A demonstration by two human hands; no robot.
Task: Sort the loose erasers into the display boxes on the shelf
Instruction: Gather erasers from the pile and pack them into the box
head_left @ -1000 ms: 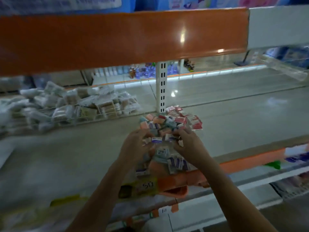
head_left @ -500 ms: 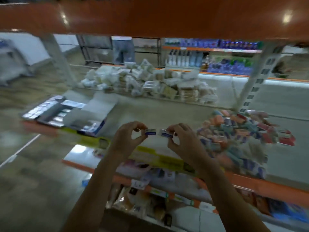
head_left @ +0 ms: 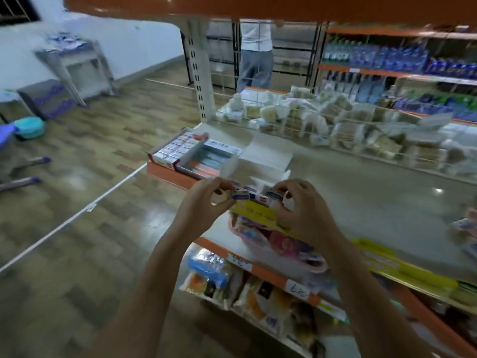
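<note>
1. Now, the left hand [head_left: 204, 205] pinches a small white eraser with a blue band [head_left: 241, 195] between thumb and curled fingers, holding it just above the front edge of the shelf [head_left: 361, 192].
2. Close beside it, the right hand [head_left: 302, 210] has its fingers curled round another eraser with a dark blue sleeve [head_left: 275, 195] — the two erasers sit nearly end to end, with more small blue-and-white pieces between them that are too blurred to separate.
3. Both hands hover over the yellow price strip [head_left: 254, 213] on the shelf lip.
4. Further back at the shelf's left end stand two open display boxes: a box of red-and-white erasers [head_left: 175, 148] packed in rows, and just right of it a box with blue and orange erasers [head_left: 209, 161], partly filled.
5. A flat white box flap [head_left: 268, 156] lies open beside them.
6. Behind a wire divider [head_left: 296, 127] sits a heap of pale plastic-wrapped packets [head_left: 348, 120].
7. At the far right edge a few loose erasers [head_left: 464, 223] lie on the shelf — blurred.
8. Below, a lower shelf holds bagged goods [head_left: 232, 288].
9. Across the aisle a person in jeans [head_left: 255, 60] stands by bottle racks [head_left: 400, 60].
</note>
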